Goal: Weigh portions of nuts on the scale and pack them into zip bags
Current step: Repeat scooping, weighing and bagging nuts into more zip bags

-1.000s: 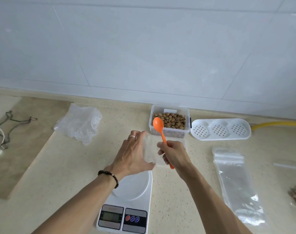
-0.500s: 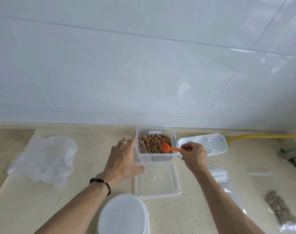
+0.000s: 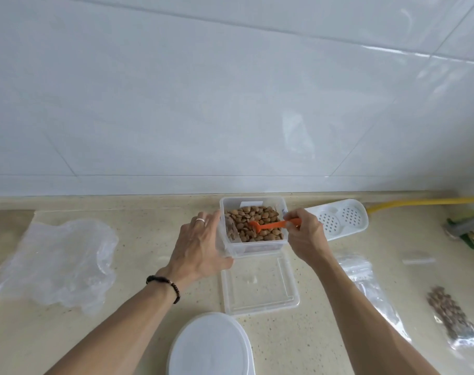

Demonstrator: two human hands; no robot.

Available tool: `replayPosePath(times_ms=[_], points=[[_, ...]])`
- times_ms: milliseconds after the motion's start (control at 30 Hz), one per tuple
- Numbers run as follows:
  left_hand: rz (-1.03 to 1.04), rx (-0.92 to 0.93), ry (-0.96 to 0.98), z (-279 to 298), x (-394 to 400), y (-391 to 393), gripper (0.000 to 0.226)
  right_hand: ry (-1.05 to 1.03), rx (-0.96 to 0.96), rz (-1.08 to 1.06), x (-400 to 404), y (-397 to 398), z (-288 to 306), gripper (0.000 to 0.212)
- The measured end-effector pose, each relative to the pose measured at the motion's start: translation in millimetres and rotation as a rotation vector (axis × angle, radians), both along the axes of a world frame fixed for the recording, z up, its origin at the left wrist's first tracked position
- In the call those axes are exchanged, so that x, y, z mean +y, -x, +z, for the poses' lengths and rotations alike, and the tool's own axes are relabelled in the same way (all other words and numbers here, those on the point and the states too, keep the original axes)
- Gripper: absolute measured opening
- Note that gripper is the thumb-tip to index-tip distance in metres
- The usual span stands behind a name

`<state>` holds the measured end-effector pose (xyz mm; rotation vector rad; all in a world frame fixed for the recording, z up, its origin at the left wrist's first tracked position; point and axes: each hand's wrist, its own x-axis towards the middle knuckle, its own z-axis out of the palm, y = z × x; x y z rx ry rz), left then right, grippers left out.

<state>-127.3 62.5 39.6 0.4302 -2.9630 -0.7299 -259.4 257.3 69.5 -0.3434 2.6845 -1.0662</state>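
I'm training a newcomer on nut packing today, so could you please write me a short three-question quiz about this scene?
1. True or false: the orange spoon has its bowl down among the nuts in the clear tub.
2. Which hand holds the spoon? A) left hand B) right hand C) neither
3. Fill in: the flat clear lid lies on the counter between the tub and the white ______.

Key:
1. True.
2. B. The left hand grips a small clear bag against the tub's left wall.
3. Scale.
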Motion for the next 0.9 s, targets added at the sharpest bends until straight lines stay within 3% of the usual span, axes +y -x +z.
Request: replayPosePath(times_ms=[167, 400, 667, 900], points=[[0.016, -0.021, 0.011, 2, -5, -2, 0.104, 0.163, -0.227, -0.172, -8, 0, -13, 0.014], [0.042, -0.039, -0.009, 9, -1, 1, 0.106, 0.374, -0.358, -0.39, 10, 7, -16, 0.018], [0.063, -0.035, -0.05, 10, 10, 18, 0.107, 0.485, -0.351, -0.387, 34, 20, -3, 0.014], [0.119, 0.027, -0.132, 14, 16, 31, 0.102, 0.571, -0.304, -0.249, 34, 20, 29, 0.013]])
